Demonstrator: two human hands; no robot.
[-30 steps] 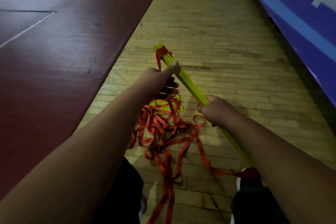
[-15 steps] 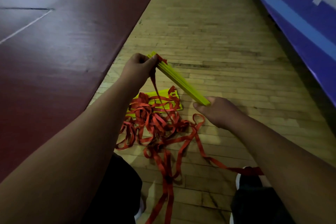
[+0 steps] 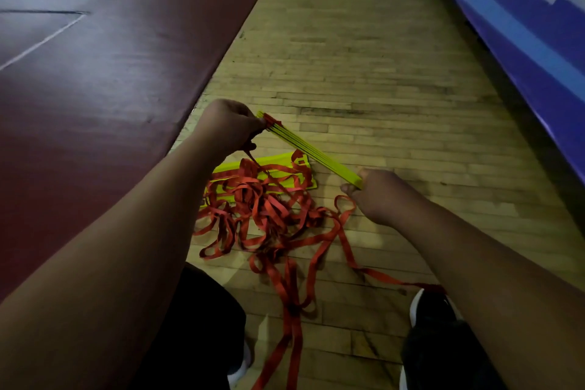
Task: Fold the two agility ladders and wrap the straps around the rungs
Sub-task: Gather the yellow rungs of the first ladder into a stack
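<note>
I hold the stacked rungs (image 3: 311,152) of one ladder off the floor (image 3: 380,89) between my two hands; my left hand (image 3: 228,127) has its fingers curled round the far end, where the red webbing bunches, and my right hand (image 3: 383,196) pinches the near end between thumb and fingers (image 3: 349,188); how tightly the left fingers press I cannot tell, as the back of the hand hides them. The bundle's long axis runs on a slant, from far-left down to near-right; the straps (image 3: 269,209) lie in a loose tangle on the floor below it and toward me, between my forearms, partly over the second ladder's rungs (image 3: 228,172), which lie flat beside the red mat (image 3: 110,73). One strap drops from the left-hand end straight into the heap; another trails off toward my right shoe (image 3: 424,304). As I judge it, the wrap must cross that slanted axis, and the left hand is nearer the strap's root; so the right should keep the stack steady.
</note>
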